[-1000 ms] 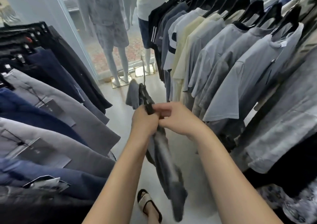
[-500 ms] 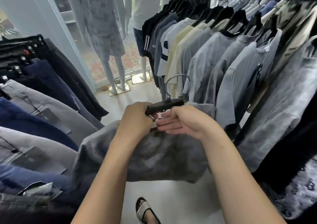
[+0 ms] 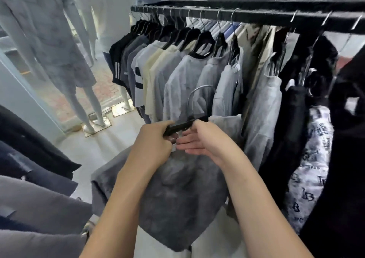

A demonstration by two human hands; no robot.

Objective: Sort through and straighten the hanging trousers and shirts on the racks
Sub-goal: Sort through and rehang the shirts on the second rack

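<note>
In front of me hangs a grey washed garment [image 3: 177,196] on a black clip hanger [image 3: 185,125] with a metal hook [image 3: 197,93]. My left hand [image 3: 152,145] grips the hanger's left end and the cloth's top edge. Over the bar, my right hand [image 3: 201,139] touches the waistband with fingers stretched toward the left hand. The black rail [image 3: 237,15] above carries a row of shirts [image 3: 183,76], black, grey, cream and pale blue. Folded trousers [image 3: 35,202] hang on the left rack.
Mannequins [image 3: 65,60] stand by the glass front at the back left on gold bases. Dark and printed garments [image 3: 308,159] crowd the right side. A narrow pale floor aisle [image 3: 98,149] runs between the two racks.
The grey garment went from hanging twisted and narrow to spread wide on the hanger. My view has tilted up, so the rail now shows. Both hands stay at the hanger bar.
</note>
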